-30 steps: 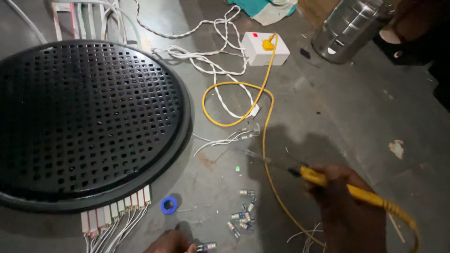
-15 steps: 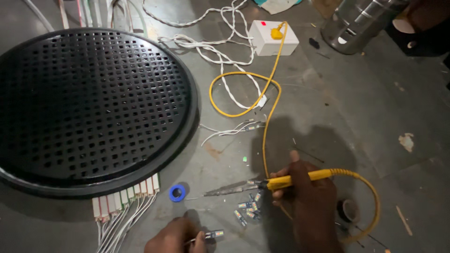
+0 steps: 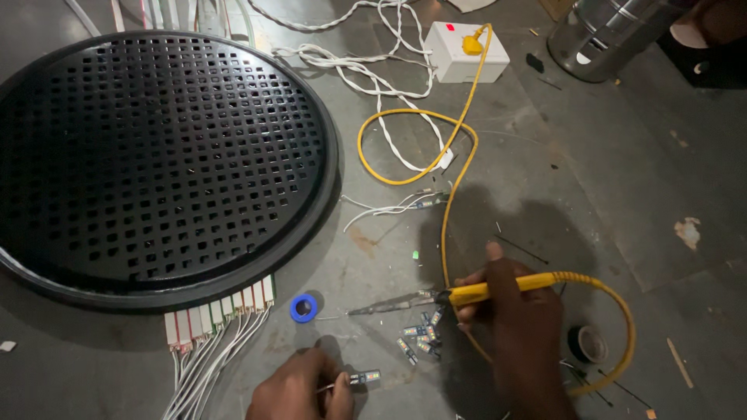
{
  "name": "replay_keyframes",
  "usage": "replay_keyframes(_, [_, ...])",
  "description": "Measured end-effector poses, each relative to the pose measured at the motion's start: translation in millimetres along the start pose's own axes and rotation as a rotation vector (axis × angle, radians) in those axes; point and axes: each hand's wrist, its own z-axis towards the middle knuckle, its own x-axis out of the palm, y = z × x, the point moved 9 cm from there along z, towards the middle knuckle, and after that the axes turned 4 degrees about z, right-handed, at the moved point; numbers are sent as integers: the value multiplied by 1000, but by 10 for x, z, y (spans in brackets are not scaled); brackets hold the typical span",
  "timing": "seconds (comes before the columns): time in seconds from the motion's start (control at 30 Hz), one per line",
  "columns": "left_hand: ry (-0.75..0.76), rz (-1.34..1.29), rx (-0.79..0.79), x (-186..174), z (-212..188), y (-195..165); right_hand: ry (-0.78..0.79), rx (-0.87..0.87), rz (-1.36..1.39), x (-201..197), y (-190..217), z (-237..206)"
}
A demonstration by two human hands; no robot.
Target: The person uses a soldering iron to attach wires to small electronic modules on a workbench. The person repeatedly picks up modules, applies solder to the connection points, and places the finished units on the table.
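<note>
solder spool (image 3: 303,308) between grille (image 3: 156,155) and soldering iron (image 3: 436,298)

No packages, signs or screens show. The only label-like mark is a small red square patch (image 3: 448,28) on top of the white socket box (image 3: 467,54), at its left corner.

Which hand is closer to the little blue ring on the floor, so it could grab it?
Probably the left hand. It sits just below the blue ring, pinching only a tiny LED strip piece. The right hand is farther away and busy gripping the yellow soldering iron.
</note>
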Motion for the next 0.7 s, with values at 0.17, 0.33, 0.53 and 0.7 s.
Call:
replay_keyframes(0.17, [28,37,-32,-35,5,-39,22,-20,4,26,6,-20])
replay_keyframes(0.33, [69,20,-80,-43,-12,-44,40,-30,-21,60,-5,-34])
replay_keyframes(0.53, [64,16,-81,-65,-20,-69,6,-59,-74,7,60,-9])
replay_keyframes(0.7, [-23,-22,30,-149,-44,-157,-25,-127,-70,-51,235,-94])
